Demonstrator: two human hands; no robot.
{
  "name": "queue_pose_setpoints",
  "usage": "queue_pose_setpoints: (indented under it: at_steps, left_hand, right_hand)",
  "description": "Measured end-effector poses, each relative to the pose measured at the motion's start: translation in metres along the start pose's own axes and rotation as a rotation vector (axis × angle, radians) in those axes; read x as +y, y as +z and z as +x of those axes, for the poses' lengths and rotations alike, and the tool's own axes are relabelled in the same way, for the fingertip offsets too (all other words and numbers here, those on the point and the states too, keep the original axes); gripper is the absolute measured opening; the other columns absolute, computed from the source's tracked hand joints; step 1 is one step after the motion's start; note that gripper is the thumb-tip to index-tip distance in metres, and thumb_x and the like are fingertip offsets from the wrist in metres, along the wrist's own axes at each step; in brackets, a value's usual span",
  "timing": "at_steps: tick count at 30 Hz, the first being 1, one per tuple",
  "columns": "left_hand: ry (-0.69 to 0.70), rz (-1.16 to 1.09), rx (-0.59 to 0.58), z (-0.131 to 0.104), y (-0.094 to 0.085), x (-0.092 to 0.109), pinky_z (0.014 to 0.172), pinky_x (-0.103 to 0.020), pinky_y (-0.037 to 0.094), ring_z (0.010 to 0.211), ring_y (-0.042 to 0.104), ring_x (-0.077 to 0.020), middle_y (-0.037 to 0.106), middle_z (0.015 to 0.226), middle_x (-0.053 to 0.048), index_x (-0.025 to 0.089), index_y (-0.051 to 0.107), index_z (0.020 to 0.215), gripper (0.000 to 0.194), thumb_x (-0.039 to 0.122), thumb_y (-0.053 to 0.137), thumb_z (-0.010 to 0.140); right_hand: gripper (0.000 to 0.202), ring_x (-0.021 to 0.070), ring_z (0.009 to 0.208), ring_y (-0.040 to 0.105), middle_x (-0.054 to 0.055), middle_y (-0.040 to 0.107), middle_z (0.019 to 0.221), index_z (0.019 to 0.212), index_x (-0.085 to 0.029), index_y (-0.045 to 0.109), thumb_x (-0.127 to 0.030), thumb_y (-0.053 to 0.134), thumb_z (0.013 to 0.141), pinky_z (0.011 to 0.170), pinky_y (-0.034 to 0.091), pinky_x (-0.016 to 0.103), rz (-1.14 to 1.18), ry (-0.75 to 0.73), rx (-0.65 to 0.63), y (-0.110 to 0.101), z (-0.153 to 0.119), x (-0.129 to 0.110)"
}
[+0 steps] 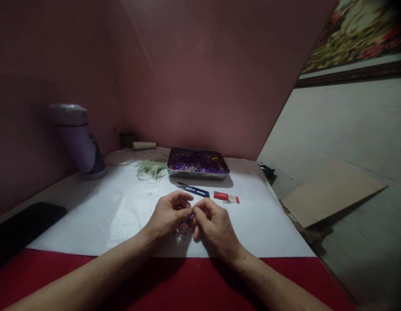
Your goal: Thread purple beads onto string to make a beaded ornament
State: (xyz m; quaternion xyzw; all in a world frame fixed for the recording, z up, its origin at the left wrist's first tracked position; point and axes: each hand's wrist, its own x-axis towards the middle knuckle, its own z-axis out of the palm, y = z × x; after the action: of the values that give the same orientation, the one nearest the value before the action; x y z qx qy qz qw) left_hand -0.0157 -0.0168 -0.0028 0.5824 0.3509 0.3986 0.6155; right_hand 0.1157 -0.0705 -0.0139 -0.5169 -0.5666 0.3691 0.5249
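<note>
My left hand (171, 213) and my right hand (216, 224) meet over the front part of the white sheet, thumbs and fingertips pinched close together. Below and between them hangs or rests a beaded piece (183, 228) with clear, red and purple beads, partly hidden by my fingers. Any thread at the fingertips is too fine to make out. Just beyond my hands lie blue thread snips (194, 190) and a red-and-clear needle packet (226, 197). Farther back stands a metal tray (200, 175) holding many purple beads.
Tangled green thread (151, 169) lies left of the tray, near a cream-coloured spool or roll (144, 145). A lilac tumbler (79, 147) stands at the left, a black phone-like object (28, 229) at the front left. A few tiny clear beads (149, 193) dot the white sheet (268, 216). Pink walls enclose the back.
</note>
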Motion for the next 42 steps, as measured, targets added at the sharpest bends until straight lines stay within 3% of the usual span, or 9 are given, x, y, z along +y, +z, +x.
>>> queue_pose_setpoints:
  at_steps: [8, 14, 22, 27, 29, 32, 38, 42]
  left_hand:
    - [-0.016, -0.042, 0.05, -0.001, -0.001, 0.002, 0.052, -0.023, 0.04, 0.051, 0.053, -0.0102, 0.059, 0.06, 0.002, 0.013, 0.058, 0.083, 0.03, 0.018, 0.072, 0.057]
    - [-0.033, -0.101, 0.122, -0.001, -0.002, 0.007, 0.05, -0.021, 0.039, 0.049, 0.051, -0.0082, 0.058, 0.058, 0.004, 0.013, 0.057, 0.081, 0.029, 0.014, 0.071, 0.056]
    - [-0.06, -0.182, 0.159, 0.0, -0.004, 0.004, 0.046, -0.023, 0.042, 0.046, 0.053, -0.0099, 0.058, 0.057, 0.003, 0.013, 0.058, 0.081, 0.03, 0.012, 0.071, 0.054]
    - [-0.107, -0.261, 0.181, 0.0, -0.004, 0.006, 0.041, -0.022, 0.04, 0.045, 0.053, -0.0104, 0.06, 0.059, 0.001, 0.012, 0.057, 0.081, 0.032, 0.009, 0.071, 0.052]
    - [-0.112, -0.27, 0.179, 0.0, -0.004, 0.005, 0.041, -0.022, 0.04, 0.045, 0.053, -0.0109, 0.06, 0.059, 0.0, 0.012, 0.056, 0.082, 0.032, 0.008, 0.07, 0.053]
    - [-0.105, -0.276, 0.149, -0.001, -0.005, 0.003, 0.04, -0.024, 0.04, 0.044, 0.054, -0.0123, 0.06, 0.059, 0.001, 0.012, 0.055, 0.084, 0.033, 0.008, 0.07, 0.055]
    - [-0.099, -0.278, 0.095, -0.002, -0.003, 0.0, 0.042, -0.023, 0.04, 0.044, 0.054, -0.0114, 0.059, 0.057, 0.001, 0.013, 0.054, 0.082, 0.032, 0.012, 0.072, 0.056]
    - [-0.119, -0.29, 0.108, -0.003, -0.001, 0.001, 0.042, -0.023, 0.04, 0.044, 0.053, -0.0109, 0.06, 0.057, 0.001, 0.012, 0.054, 0.081, 0.032, 0.011, 0.072, 0.055]
  right_hand:
    - [0.022, 0.0068, 0.033, 0.047, -0.006, 0.055, 0.055, 0.076, -0.019, 0.052, -0.035, 0.044, 0.089, 0.036, 0.036, 0.018, -0.009, 0.023, 0.0, -0.001, 0.001, 0.001]
    - [0.015, 0.012, 0.058, 0.055, -0.001, 0.062, 0.062, 0.065, -0.017, 0.061, -0.021, 0.057, 0.079, 0.056, 0.043, 0.022, -0.249, -0.11, 0.07, -0.002, 0.002, -0.003]
    - [0.022, 0.0115, 0.053, 0.051, -0.002, 0.058, 0.056, 0.06, -0.018, 0.058, -0.026, 0.055, 0.081, 0.053, 0.04, 0.022, -0.274, -0.138, 0.06, -0.002, 0.001, -0.002]
    - [0.014, 0.0123, 0.054, 0.053, 0.001, 0.062, 0.067, 0.074, -0.018, 0.061, -0.028, 0.054, 0.081, 0.052, 0.042, 0.023, -0.223, -0.059, 0.2, -0.009, 0.006, 0.008]
    - [0.006, 0.0128, 0.059, 0.053, 0.001, 0.062, 0.073, 0.079, -0.018, 0.062, -0.022, 0.058, 0.076, 0.054, 0.044, 0.023, -0.222, -0.094, 0.185, -0.008, 0.007, 0.008]
    - [0.011, 0.0132, 0.066, 0.054, 0.0, 0.059, 0.075, 0.084, -0.019, 0.062, -0.017, 0.061, 0.073, 0.06, 0.044, 0.024, -0.204, -0.177, 0.142, -0.005, 0.006, 0.007]
    - [0.003, 0.0116, 0.064, 0.051, 0.0, 0.057, 0.075, 0.076, -0.02, 0.064, -0.023, 0.063, 0.077, 0.059, 0.042, 0.023, -0.162, -0.249, 0.123, -0.001, 0.006, 0.004]
    - [0.008, 0.0127, 0.067, 0.052, 0.001, 0.057, 0.076, 0.077, -0.02, 0.064, -0.017, 0.058, 0.08, 0.059, 0.042, 0.024, -0.191, -0.3, 0.097, -0.003, 0.006, 0.003]
